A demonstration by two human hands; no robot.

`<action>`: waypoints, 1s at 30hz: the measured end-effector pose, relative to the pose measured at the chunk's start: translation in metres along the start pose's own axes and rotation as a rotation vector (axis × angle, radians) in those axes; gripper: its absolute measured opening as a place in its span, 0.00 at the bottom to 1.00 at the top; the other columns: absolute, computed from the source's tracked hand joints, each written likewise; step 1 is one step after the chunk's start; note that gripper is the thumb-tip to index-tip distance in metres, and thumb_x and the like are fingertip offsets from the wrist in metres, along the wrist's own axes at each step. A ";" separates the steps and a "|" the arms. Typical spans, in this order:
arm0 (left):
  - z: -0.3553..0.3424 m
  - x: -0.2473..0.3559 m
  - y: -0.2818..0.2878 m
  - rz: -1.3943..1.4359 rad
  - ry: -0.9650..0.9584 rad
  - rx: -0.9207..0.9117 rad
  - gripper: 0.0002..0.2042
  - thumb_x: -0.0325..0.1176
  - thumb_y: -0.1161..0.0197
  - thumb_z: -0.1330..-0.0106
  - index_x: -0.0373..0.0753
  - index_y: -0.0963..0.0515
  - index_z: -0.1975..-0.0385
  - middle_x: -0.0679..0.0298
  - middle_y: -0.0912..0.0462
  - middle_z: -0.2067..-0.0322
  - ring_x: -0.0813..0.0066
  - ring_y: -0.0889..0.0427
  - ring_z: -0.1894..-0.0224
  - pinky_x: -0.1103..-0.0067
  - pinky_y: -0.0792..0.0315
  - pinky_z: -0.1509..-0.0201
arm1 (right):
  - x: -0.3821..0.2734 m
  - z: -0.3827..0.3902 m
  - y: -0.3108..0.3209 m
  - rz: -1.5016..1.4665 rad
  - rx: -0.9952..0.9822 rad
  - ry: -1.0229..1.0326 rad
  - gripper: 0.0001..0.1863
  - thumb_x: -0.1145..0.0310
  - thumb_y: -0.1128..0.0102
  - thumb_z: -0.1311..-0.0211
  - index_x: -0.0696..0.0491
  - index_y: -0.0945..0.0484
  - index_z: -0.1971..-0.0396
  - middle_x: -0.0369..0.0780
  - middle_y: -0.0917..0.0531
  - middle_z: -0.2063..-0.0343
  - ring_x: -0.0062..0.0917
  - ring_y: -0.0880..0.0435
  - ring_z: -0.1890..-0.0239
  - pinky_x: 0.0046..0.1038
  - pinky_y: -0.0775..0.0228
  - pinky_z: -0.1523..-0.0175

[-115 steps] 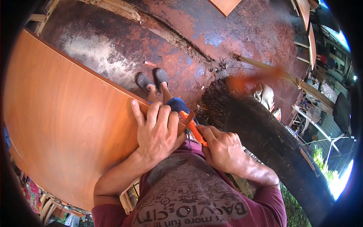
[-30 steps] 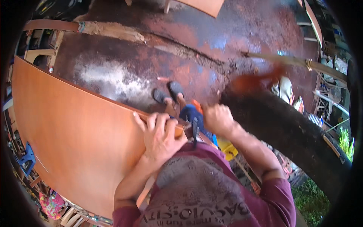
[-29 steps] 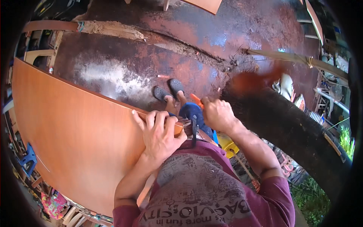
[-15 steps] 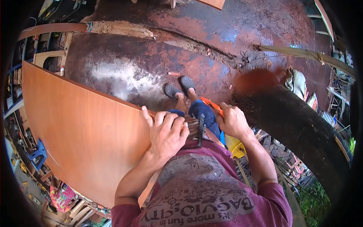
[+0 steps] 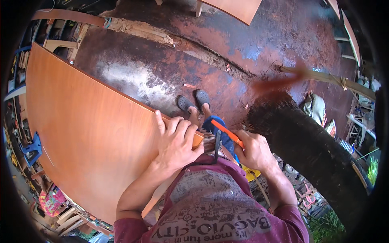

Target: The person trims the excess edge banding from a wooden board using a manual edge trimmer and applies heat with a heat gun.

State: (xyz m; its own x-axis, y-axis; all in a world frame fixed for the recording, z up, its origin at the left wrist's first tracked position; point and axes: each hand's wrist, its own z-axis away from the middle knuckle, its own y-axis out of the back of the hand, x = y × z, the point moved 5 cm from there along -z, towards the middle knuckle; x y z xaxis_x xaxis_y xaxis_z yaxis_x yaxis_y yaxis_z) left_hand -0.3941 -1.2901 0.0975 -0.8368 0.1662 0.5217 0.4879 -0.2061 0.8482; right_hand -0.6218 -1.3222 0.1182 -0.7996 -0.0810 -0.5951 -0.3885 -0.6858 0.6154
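Observation:
A large brown wood-grain panel (image 5: pixel 93 133) with a long edge and a corner spans my left side. My left hand (image 5: pixel 176 139) grips it near that corner, its fingers bent over the edge and the little finger stretched out. The thumb lies by the corner, close to my waist. In my right hand (image 5: pixel 255 150), fingers closed, is a slim, flat orange tool (image 5: pixel 227 133). Its end points away and to the left, just right of the panel's corner and apart from it. Exactly what kind of tool it is, I cannot make out.
A thick dark post (image 5: pixel 308 133) leans at my right. Beyond my feet runs a broken ridge (image 5: pixel 194 52) across the stained floor. Another brown panel (image 5: pixel 239 8) stands ahead. A blue plastic thing (image 5: pixel 32 149) sits beside the large panel; a yellow container (image 5: pixel 250 173) is below my right arm.
My right hand has drawn back toward me with the orange tool, and more of the tool shows. The panel's corner now shows past my left fingers. The view has shifted slightly.

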 end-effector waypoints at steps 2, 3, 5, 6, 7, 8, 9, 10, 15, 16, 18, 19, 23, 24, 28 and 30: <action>-0.002 0.000 -0.009 -0.005 -0.014 0.051 0.20 0.44 0.25 0.49 0.40 0.17 0.60 0.64 0.20 0.60 0.60 0.23 0.46 0.28 0.69 0.25 | -0.007 0.000 0.002 -0.010 -0.006 0.012 0.16 0.68 0.35 0.38 0.58 0.19 0.52 0.50 0.14 0.68 0.51 0.13 0.67 0.48 0.20 0.61; -0.004 0.002 -0.010 -0.017 -0.033 0.090 0.18 0.44 0.25 0.49 0.41 0.17 0.62 0.65 0.20 0.62 0.63 0.22 0.49 0.28 0.69 0.24 | -0.009 0.001 0.002 -0.033 -0.010 0.020 0.16 0.67 0.35 0.38 0.57 0.19 0.52 0.49 0.14 0.69 0.51 0.13 0.68 0.48 0.20 0.62; -0.012 0.005 -0.013 0.011 -0.035 0.153 0.13 0.43 0.26 0.47 0.43 0.16 0.69 0.68 0.20 0.67 0.65 0.22 0.54 0.29 0.70 0.24 | -0.009 0.000 0.005 -0.031 0.003 0.012 0.16 0.67 0.35 0.37 0.57 0.19 0.51 0.49 0.14 0.69 0.51 0.13 0.68 0.47 0.20 0.62; -0.013 0.006 -0.014 0.006 -0.038 0.147 0.11 0.42 0.27 0.46 0.43 0.15 0.71 0.68 0.20 0.69 0.64 0.22 0.56 0.28 0.67 0.24 | -0.007 0.000 0.006 -0.023 0.011 0.004 0.16 0.68 0.36 0.37 0.57 0.19 0.51 0.50 0.14 0.69 0.51 0.13 0.67 0.47 0.20 0.61; -0.014 0.006 -0.014 -0.004 -0.039 0.141 0.10 0.42 0.27 0.45 0.42 0.15 0.74 0.68 0.20 0.70 0.64 0.22 0.57 0.28 0.65 0.25 | -0.006 -0.001 0.007 -0.016 0.018 0.001 0.16 0.69 0.37 0.38 0.57 0.19 0.51 0.50 0.14 0.68 0.50 0.13 0.67 0.47 0.21 0.61; -0.016 0.007 -0.013 -0.011 -0.030 0.144 0.10 0.42 0.27 0.45 0.42 0.15 0.74 0.68 0.20 0.70 0.64 0.22 0.57 0.28 0.65 0.25 | -0.007 -0.002 0.009 -0.017 0.013 0.012 0.16 0.69 0.37 0.38 0.57 0.19 0.51 0.50 0.14 0.68 0.50 0.13 0.67 0.47 0.21 0.61; -0.012 0.007 -0.005 -0.045 -0.015 0.155 0.10 0.42 0.28 0.44 0.42 0.15 0.75 0.68 0.20 0.72 0.63 0.22 0.59 0.26 0.61 0.27 | -0.013 -0.003 0.013 -0.026 0.033 -0.001 0.16 0.70 0.38 0.38 0.57 0.19 0.51 0.50 0.14 0.68 0.51 0.13 0.66 0.47 0.21 0.60; -0.011 0.002 0.003 -0.102 0.013 0.177 0.10 0.41 0.29 0.43 0.42 0.15 0.77 0.67 0.20 0.74 0.62 0.22 0.61 0.25 0.58 0.29 | -0.017 -0.013 0.013 -0.041 0.050 0.014 0.17 0.71 0.38 0.39 0.56 0.19 0.50 0.50 0.14 0.68 0.51 0.13 0.65 0.47 0.21 0.60; -0.008 0.001 -0.004 0.051 -0.027 0.102 0.24 0.56 0.34 0.39 0.37 0.12 0.65 0.55 0.16 0.66 0.55 0.20 0.53 0.34 0.45 0.29 | 0.006 -0.004 0.008 -0.181 0.167 -0.082 0.14 0.73 0.40 0.37 0.63 0.18 0.54 0.45 0.14 0.75 0.25 0.15 0.72 0.33 0.22 0.61; -0.011 0.010 -0.010 0.059 -0.031 0.014 0.28 0.59 0.34 0.39 0.38 0.14 0.55 0.54 0.17 0.58 0.55 0.23 0.43 0.34 0.51 0.26 | 0.020 0.000 0.007 -0.197 0.257 0.021 0.12 0.73 0.41 0.32 0.64 0.18 0.54 0.42 0.14 0.75 0.22 0.17 0.71 0.33 0.22 0.61; -0.012 0.024 -0.035 0.002 -0.094 -0.037 0.22 0.55 0.34 0.39 0.44 0.13 0.56 0.57 0.19 0.52 0.57 0.28 0.38 0.32 0.61 0.22 | -0.002 -0.002 0.013 -0.238 0.192 0.113 0.15 0.78 0.49 0.27 0.64 0.20 0.46 0.50 0.11 0.52 0.31 0.12 0.48 0.32 0.23 0.43; -0.011 0.027 -0.035 -0.064 -0.107 -0.070 0.15 0.49 0.36 0.36 0.47 0.12 0.63 0.58 0.19 0.53 0.57 0.25 0.40 0.32 0.64 0.21 | -0.006 -0.007 0.016 -0.243 0.162 0.192 0.15 0.78 0.49 0.27 0.64 0.20 0.46 0.50 0.11 0.52 0.31 0.12 0.48 0.32 0.23 0.43; 0.001 0.018 -0.062 -0.175 0.000 -0.041 0.11 0.41 0.39 0.36 0.48 0.11 0.70 0.60 0.17 0.59 0.58 0.21 0.45 0.33 0.66 0.19 | -0.031 -0.014 0.030 -0.048 -0.019 0.008 0.21 0.67 0.47 0.20 0.56 0.24 0.32 0.47 0.18 0.37 0.28 0.18 0.35 0.28 0.31 0.30; -0.001 0.018 -0.059 -0.194 -0.009 0.013 0.10 0.39 0.39 0.38 0.47 0.11 0.73 0.62 0.16 0.62 0.59 0.19 0.47 0.35 0.68 0.19 | -0.039 -0.017 0.035 0.056 0.001 0.026 0.20 0.69 0.49 0.19 0.58 0.24 0.33 0.47 0.17 0.37 0.27 0.17 0.36 0.28 0.30 0.31; -0.003 0.016 -0.051 -0.183 0.004 0.059 0.10 0.38 0.40 0.36 0.48 0.12 0.72 0.61 0.19 0.63 0.61 0.21 0.46 0.37 0.62 0.18 | -0.050 -0.032 0.037 -0.097 0.010 0.046 0.20 0.71 0.50 0.19 0.64 0.24 0.36 0.46 0.16 0.38 0.27 0.18 0.36 0.28 0.30 0.30; -0.001 0.014 -0.049 -0.096 -0.047 0.261 0.09 0.39 0.39 0.38 0.47 0.12 0.74 0.62 0.20 0.65 0.63 0.22 0.49 0.39 0.61 0.17 | -0.040 -0.035 0.039 -0.033 0.001 0.053 0.20 0.71 0.50 0.19 0.64 0.24 0.36 0.45 0.16 0.38 0.27 0.18 0.36 0.27 0.30 0.30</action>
State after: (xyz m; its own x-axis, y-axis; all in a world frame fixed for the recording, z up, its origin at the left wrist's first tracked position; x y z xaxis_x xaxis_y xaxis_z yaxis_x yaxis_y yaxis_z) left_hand -0.4301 -1.2784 0.0635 -0.8730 0.2186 0.4360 0.4593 0.0675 0.8857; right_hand -0.5888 -1.3707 0.1477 -0.7610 -0.0969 -0.6414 -0.4144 -0.6881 0.5956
